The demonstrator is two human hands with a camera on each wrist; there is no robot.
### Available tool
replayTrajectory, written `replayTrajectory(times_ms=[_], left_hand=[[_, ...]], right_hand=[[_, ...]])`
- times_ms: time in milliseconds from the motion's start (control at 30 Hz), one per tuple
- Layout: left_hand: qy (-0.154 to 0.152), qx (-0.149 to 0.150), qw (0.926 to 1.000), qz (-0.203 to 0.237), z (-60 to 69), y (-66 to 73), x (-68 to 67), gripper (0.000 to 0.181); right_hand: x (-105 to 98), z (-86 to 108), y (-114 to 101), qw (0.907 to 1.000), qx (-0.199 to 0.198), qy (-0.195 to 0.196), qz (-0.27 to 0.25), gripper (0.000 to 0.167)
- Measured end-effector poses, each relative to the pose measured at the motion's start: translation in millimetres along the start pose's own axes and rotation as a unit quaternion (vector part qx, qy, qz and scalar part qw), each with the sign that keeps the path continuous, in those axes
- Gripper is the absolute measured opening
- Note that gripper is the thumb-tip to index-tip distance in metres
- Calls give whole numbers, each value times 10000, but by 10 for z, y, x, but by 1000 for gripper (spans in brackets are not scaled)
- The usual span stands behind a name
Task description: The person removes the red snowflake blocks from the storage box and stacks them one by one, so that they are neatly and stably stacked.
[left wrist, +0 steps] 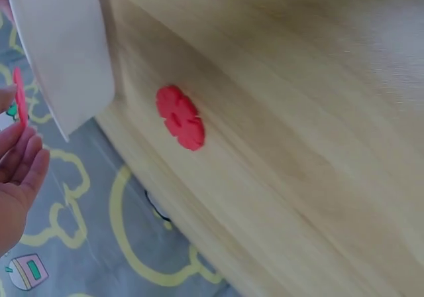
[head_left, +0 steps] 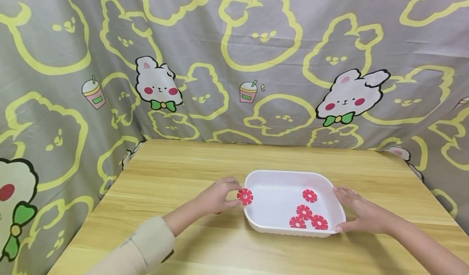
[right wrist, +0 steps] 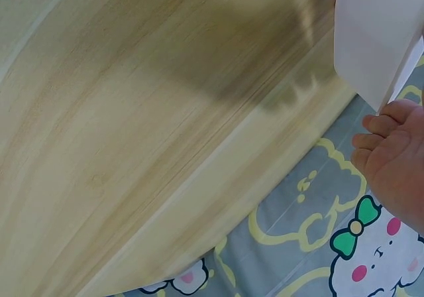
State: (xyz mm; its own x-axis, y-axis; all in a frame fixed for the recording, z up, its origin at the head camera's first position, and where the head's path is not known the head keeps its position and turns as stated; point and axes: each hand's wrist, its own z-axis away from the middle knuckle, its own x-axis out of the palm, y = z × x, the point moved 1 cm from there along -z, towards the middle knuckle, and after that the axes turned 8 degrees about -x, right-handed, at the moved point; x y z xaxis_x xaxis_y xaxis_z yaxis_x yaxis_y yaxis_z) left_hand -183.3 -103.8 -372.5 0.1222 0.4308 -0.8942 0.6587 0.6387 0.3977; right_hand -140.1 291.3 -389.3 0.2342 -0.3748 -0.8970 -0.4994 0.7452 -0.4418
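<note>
The left hand [head_left: 221, 195] pinches a red flower-shaped disc [head_left: 245, 196] between thumb and fingers at the left rim of a white tray [head_left: 264, 227]. In the left wrist view the same disc [left wrist: 20, 97] is seen nearly edge-on in the hand [left wrist: 18, 178]. Several red discs lie inside the tray towards its right side, among them one disc [head_left: 310, 196] apart from the others. The right hand [head_left: 360, 214] holds the tray's right end, its fingers and thumb on the rim; the right wrist view shows this hand [right wrist: 397, 154] at the tray's edge [right wrist: 371, 45].
Another red disc [left wrist: 180, 117] lies on the wooden table [left wrist: 278, 178], outside the tray; in the head view it is mostly hidden under the left hand. A grey patterned curtain [head_left: 205, 34] hangs behind and beside the table.
</note>
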Motion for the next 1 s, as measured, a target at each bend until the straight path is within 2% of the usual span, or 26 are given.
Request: replayTrajectory(times_ms=[100, 200, 333, 500, 800, 1000], left_hand=[[231, 51, 9997, -1, 69, -45, 1, 26], [451, -26, 9990, 0, 143, -86, 2, 27], [734, -246, 9970, 37, 241, -137, 9, 30], [942, -505, 9941, 181, 345, -208, 32, 30], [818, -958, 9914, 344, 484, -405, 179, 26], [756, -1263, 9888, 234, 568, -530, 299, 26]], right_hand=[[8, 7, 0, 10000, 6, 0, -50, 108], [13, 10, 0, 10000, 0, 17, -78, 107], [10, 10, -2, 10000, -30, 5, -3, 108], [2, 9, -6, 10000, -16, -38, 32, 108], [-10, 9, 0, 10000, 3, -26, 0, 108], [-6, 8, 8, 9999, -26, -2, -103, 107]])
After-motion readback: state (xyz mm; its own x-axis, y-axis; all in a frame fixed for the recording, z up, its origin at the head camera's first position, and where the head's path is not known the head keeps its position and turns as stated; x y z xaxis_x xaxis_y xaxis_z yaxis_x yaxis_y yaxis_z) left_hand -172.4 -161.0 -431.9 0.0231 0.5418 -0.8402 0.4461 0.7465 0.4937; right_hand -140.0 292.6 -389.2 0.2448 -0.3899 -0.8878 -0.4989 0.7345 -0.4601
